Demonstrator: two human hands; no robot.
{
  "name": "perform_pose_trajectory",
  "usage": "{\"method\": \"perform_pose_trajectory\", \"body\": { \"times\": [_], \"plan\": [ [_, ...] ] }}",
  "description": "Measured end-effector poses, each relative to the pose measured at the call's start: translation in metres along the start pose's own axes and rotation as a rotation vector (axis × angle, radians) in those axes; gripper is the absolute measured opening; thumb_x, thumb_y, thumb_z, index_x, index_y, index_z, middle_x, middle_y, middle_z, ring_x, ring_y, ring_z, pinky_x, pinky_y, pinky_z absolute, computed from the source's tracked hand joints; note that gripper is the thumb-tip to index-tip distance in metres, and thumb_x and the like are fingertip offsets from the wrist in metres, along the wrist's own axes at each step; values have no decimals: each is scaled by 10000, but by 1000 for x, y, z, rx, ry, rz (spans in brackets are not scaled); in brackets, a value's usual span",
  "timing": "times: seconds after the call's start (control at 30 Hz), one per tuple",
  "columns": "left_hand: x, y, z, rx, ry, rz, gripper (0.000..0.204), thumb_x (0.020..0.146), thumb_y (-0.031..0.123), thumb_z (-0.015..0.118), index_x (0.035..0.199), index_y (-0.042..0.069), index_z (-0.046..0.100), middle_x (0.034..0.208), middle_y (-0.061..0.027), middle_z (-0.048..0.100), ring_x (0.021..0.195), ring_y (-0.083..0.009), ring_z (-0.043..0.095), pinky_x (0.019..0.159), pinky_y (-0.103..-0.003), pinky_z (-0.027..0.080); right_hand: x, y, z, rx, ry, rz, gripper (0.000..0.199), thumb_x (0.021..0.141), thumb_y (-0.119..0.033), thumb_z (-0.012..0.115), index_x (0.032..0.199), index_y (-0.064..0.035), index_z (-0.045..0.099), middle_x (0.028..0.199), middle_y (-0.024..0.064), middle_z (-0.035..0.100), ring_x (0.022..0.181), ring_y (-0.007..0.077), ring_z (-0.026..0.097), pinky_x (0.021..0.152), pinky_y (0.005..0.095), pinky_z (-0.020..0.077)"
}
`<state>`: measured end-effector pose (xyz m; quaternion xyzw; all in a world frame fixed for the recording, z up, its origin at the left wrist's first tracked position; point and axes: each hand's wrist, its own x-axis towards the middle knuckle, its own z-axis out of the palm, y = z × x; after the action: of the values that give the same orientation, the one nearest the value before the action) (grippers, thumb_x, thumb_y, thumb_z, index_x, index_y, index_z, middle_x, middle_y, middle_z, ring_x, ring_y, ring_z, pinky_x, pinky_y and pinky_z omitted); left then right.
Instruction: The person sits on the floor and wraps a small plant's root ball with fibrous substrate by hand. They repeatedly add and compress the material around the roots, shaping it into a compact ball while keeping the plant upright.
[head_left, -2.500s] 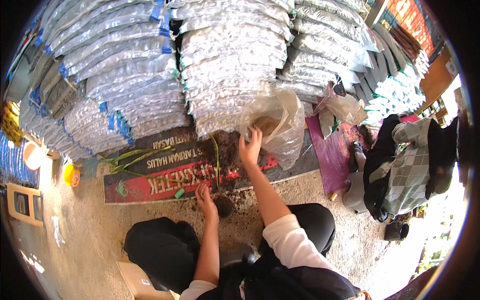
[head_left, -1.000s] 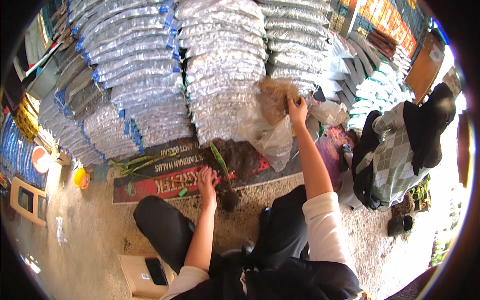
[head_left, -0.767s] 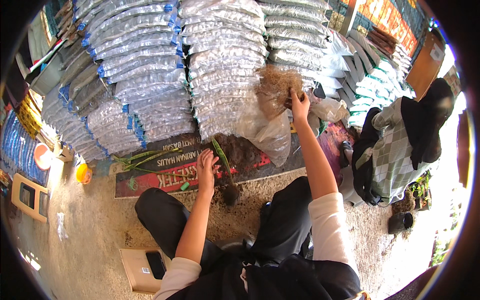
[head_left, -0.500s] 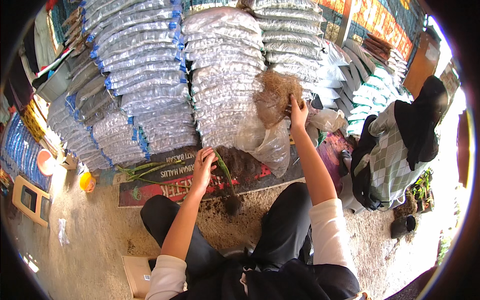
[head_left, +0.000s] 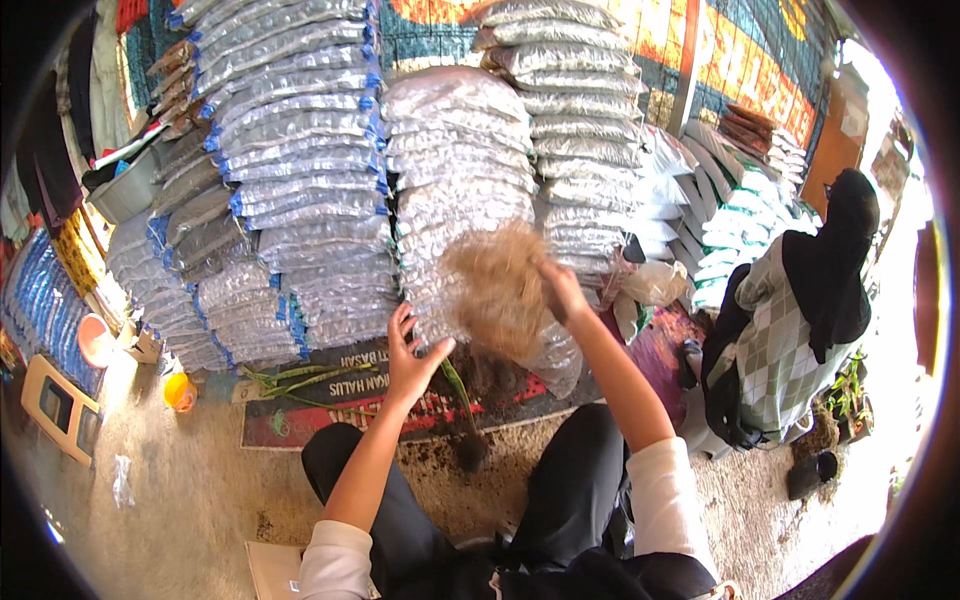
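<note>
A clump of brown fibre, blurred by motion, hangs in front of the stacked sacks. My right hand grips it at its right side. To its left, my left hand is raised with fingers and thumb spread, holding nothing. Just beside that hand, a long green leaf runs down to a dark root ball between my knees. Partly behind the fibre, a clear plastic bag lies on dark soil.
Tall stacks of filled plastic sacks rise ahead. More cut green leaves lie on a printed sheet. A beige stool and an orange-yellow tub stand at left. A person crouches at right near black plant pots.
My right hand has brought the fibre clump left and lower, toward my left hand. The left hand's fingers have spread apart. The whole view has tilted slightly up.
</note>
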<state>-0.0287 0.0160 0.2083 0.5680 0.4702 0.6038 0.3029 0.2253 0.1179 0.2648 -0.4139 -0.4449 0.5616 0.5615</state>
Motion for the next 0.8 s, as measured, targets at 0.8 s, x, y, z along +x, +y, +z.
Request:
{"method": "perform_pose_trajectory", "body": {
  "times": [0.8],
  "plan": [
    [3, -27, 5, -605, 112, -560, 614, 727, 204, 745, 1230, -1, 457, 1170, -123, 523, 1101, -224, 493, 906, -373, 406, -61, 112, 80, -182, -556, -260, 1007, 637, -90, 810, 1399, -33, 155, 1379, 126, 303, 1271, 217, 306, 1043, 356, 288]
  ]
}}
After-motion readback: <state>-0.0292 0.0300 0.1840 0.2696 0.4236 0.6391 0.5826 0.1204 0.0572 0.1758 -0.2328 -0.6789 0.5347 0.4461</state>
